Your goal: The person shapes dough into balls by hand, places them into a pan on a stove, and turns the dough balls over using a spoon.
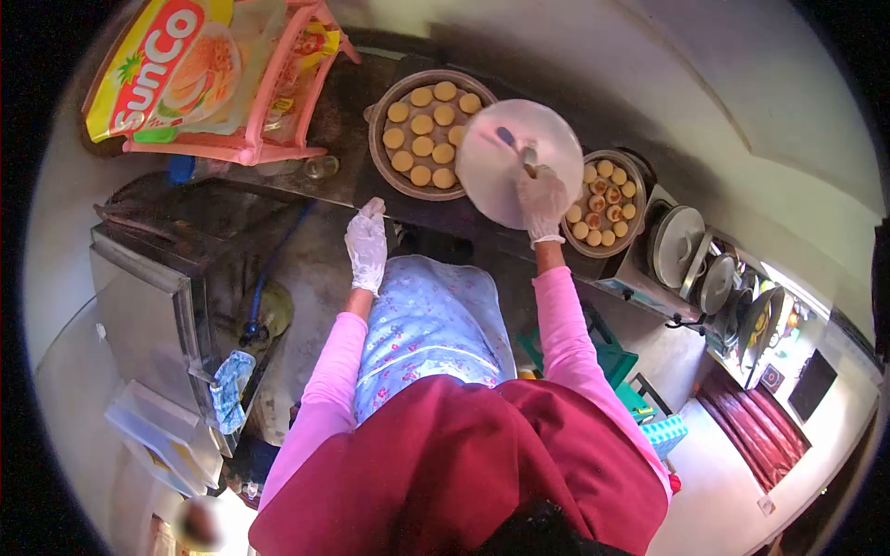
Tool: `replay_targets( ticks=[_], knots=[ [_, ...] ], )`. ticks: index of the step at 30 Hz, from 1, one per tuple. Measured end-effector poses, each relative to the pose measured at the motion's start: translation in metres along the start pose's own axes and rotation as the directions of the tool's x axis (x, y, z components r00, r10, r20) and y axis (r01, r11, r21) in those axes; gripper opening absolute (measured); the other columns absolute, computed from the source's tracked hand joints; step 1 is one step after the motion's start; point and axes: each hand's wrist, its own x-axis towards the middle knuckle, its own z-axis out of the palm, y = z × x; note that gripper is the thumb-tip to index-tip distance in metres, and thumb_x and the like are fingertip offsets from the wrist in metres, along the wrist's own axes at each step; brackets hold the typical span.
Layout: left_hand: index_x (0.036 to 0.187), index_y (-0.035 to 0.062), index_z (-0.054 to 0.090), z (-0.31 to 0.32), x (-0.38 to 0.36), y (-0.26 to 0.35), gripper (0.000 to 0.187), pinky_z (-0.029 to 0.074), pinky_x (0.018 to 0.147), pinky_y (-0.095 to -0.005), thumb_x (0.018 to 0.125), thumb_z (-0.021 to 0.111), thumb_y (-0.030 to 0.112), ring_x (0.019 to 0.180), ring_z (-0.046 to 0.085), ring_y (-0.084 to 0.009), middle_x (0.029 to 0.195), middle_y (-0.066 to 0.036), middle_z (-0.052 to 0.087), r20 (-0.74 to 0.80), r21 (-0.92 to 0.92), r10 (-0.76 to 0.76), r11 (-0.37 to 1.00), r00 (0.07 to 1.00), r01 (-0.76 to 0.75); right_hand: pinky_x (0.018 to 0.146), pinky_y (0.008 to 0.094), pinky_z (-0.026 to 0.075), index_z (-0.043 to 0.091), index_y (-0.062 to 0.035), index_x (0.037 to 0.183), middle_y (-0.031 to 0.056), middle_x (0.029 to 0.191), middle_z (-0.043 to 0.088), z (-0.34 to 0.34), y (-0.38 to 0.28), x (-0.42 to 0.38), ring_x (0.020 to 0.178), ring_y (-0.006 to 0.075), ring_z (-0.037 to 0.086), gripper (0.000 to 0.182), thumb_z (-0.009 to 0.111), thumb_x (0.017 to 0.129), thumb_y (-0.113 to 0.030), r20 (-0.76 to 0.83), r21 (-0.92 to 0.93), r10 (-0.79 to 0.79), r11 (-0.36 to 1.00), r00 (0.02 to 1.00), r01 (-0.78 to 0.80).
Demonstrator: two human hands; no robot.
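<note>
My right hand (542,202), in a clear glove, grips the handle of a round, pale pan lid (487,190). The lid is held above the stove, between two pans, and overlaps the rim of the larger one. In the large round pan (374,144) lie rows of pale yellow dough rounds (423,123). A smaller pan (607,253) beside my right hand holds several rounds, pale ones around browned ones (598,185). My left hand (367,243), also gloved, is at the counter's front edge with its fingers closed; what they hold, if anything, is too small to make out.
A pink rack (246,153) with a SunCo bag (158,69) stands at the back left, near a small glass (322,167). Pot lids (678,237) lean in a row at the right. Below left are a metal cabinet (144,296) and a gas cylinder (275,308).
</note>
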Motion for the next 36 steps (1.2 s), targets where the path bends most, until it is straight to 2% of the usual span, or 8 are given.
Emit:
replay_targets(
  ticks=[10, 17, 23, 25, 27, 28, 31, 36],
  knots=[
    [0.123, -0.0071, 0.061, -0.021, -0.018, -0.003, 0.028, 0.048, 0.101, -0.0314, 0.100, 0.053, 0.005, 0.111, 0.064, -0.0205, 0.122, -0.015, 0.066, 0.044, 0.130, -0.010, 0.992, 0.999, 0.004, 0.077, 0.0509, 0.049, 0.065, -0.0034, 0.099, 0.0199, 0.096, 0.067, 0.050, -0.123, 0.003, 0.089, 0.0378, 0.066, 0.041, 0.060, 0.088, -0.043, 0.276, 0.083, -0.179, 0.983, 0.944, 0.162],
    [0.123, -0.0069, 0.062, -0.035, -0.023, -0.009, 0.030, 0.049, 0.099, -0.0314, 0.099, 0.051, 0.008, 0.111, 0.065, -0.0217, 0.119, -0.015, 0.068, 0.081, 0.173, 0.015, 0.985, 0.997, -0.029, 0.083, 0.0433, 0.050, 0.069, -0.0063, 0.101, 0.0183, 0.098, 0.071, 0.102, -0.087, -0.003, 0.093, 0.0357, 0.067, 0.029, 0.061, 0.086, -0.029, -0.129, 0.245, -0.340, 0.899, 0.931, 0.362],
    [0.115, 0.0016, 0.070, 0.031, -0.048, 0.058, 0.026, 0.048, 0.100, -0.0346, 0.098, 0.055, 0.014, 0.112, 0.065, -0.0269, 0.120, -0.017, 0.068, 0.410, 0.326, 0.017, 0.931, 0.912, -0.164, 0.081, 0.0433, 0.051, 0.063, -0.0062, 0.120, 0.0193, 0.106, 0.069, -0.026, -0.009, -0.069, 0.093, 0.0350, 0.065, 0.036, 0.055, 0.094, -0.029, -0.123, 0.319, 0.202, 0.935, 0.972, -0.154],
    [0.126, 0.0014, 0.063, 0.072, -0.052, 0.060, 0.035, 0.045, 0.101, -0.0396, 0.094, 0.053, 0.012, 0.115, 0.061, -0.0325, 0.122, -0.020, 0.066, 0.629, 0.276, 0.194, 0.849, 0.753, -0.450, 0.053, 0.0236, 0.044, 0.062, -0.0080, 0.131, -0.0038, 0.085, 0.065, -0.057, 0.052, -0.100, 0.065, 0.0064, 0.054, 0.044, 0.066, 0.093, -0.031, 0.195, 0.829, 0.624, 0.307, 0.757, -0.467],
    [0.143, -0.0043, 0.043, 0.130, -0.059, 0.064, 0.051, 0.040, 0.110, -0.0367, 0.092, 0.049, 0.002, 0.132, 0.052, -0.0301, 0.141, -0.022, 0.053, 0.766, 0.177, 0.089, 0.923, 0.636, -0.342, 0.054, 0.0289, 0.046, 0.066, -0.0054, 0.123, 0.0033, 0.088, 0.069, -0.064, 0.124, -0.120, 0.063, 0.0127, 0.058, 0.040, 0.065, 0.093, -0.031, 0.023, 0.816, 0.649, 0.427, 0.760, -0.389],
    [0.145, -0.0060, 0.038, 0.163, -0.065, 0.061, 0.056, 0.038, 0.112, -0.0377, 0.091, 0.050, 0.002, 0.134, 0.049, -0.0337, 0.145, -0.025, 0.046, 0.787, 0.085, 0.133, 0.944, 0.602, -0.320, 0.064, 0.0355, 0.050, 0.066, -0.0029, 0.121, 0.0120, 0.095, 0.071, -0.066, 0.162, -0.129, 0.068, 0.0228, 0.064, 0.037, 0.060, 0.095, -0.029, -0.227, 0.512, 0.500, 0.791, 0.836, -0.334],
    [0.146, 0.0002, 0.036, 0.252, -0.092, 0.060, 0.063, 0.048, 0.096, -0.0452, 0.087, 0.057, 0.008, 0.111, 0.060, -0.0426, 0.119, -0.030, 0.063, 0.746, 0.001, 0.277, 0.909, 0.606, -0.418, 0.080, 0.0403, 0.052, 0.068, -0.0018, 0.113, 0.0177, 0.106, 0.070, -0.105, 0.186, -0.141, 0.087, 0.0302, 0.069, 0.034, 0.056, 0.097, -0.029, -0.094, 0.437, 0.629, 0.723, 0.772, -0.536],
    [0.143, -0.0039, 0.037, 0.340, -0.128, 0.033, 0.062, 0.049, 0.082, -0.0505, 0.087, 0.056, 0.012, 0.092, 0.063, -0.0445, 0.101, -0.031, 0.064, 0.726, 0.089, 0.295, 0.856, 0.622, -0.509, 0.080, 0.0442, 0.052, 0.071, -0.0054, 0.103, 0.0157, 0.100, 0.071, -0.108, 0.233, -0.150, 0.090, 0.0351, 0.068, 0.025, 0.061, 0.092, -0.025, -0.271, 0.122, 0.253, 0.966, 0.929, -0.228]
  ],
)
